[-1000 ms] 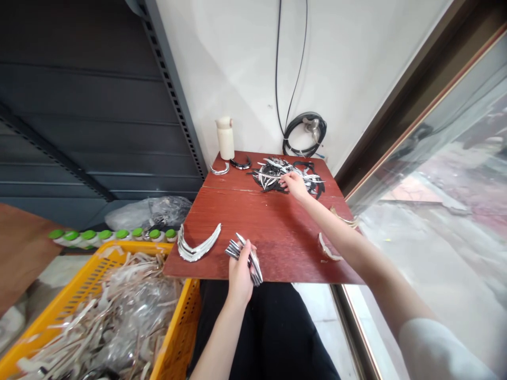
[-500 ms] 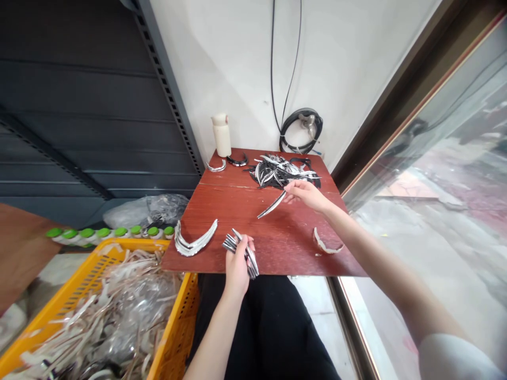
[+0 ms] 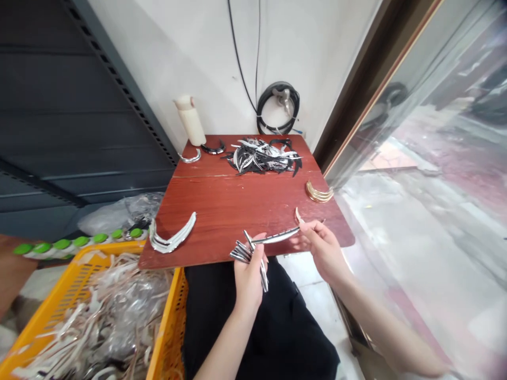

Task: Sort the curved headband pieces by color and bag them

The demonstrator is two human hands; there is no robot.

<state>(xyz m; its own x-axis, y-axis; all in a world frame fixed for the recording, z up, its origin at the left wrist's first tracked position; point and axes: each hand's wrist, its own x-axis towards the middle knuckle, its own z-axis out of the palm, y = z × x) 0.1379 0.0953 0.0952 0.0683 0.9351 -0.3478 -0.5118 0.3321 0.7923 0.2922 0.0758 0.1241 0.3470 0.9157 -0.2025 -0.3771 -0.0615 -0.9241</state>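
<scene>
My left hand point(image 3: 250, 272) is closed around a bunch of thin curved silver-and-black strips point(image 3: 241, 253) at the table's front edge. Between the fingers of my right hand point(image 3: 319, 245) is one end of a single curved strip point(image 3: 279, 237), silver with a dark edge. Its other end reaches the fingers of my left hand. A pale curved piece point(image 3: 298, 215) lies just behind my right hand, partly covered by it. Toward the back of the reddish-brown table point(image 3: 222, 198) rests a loose pile of black and silver strips point(image 3: 265, 157).
Silver curved strips point(image 3: 172, 240) lie at the table's left edge, gold ones point(image 3: 319, 192) at the right. A cream bottle point(image 3: 190, 121) stands at the back left near black curved pieces point(image 3: 214, 148). A yellow crate point(image 3: 158, 348) of scraps is at lower left; coiled cable point(image 3: 259, 113) hangs behind.
My right hand has come from near the pile toward me, bringing the single strip to my left hand. The view has shifted, and gold strips on the right now show.
</scene>
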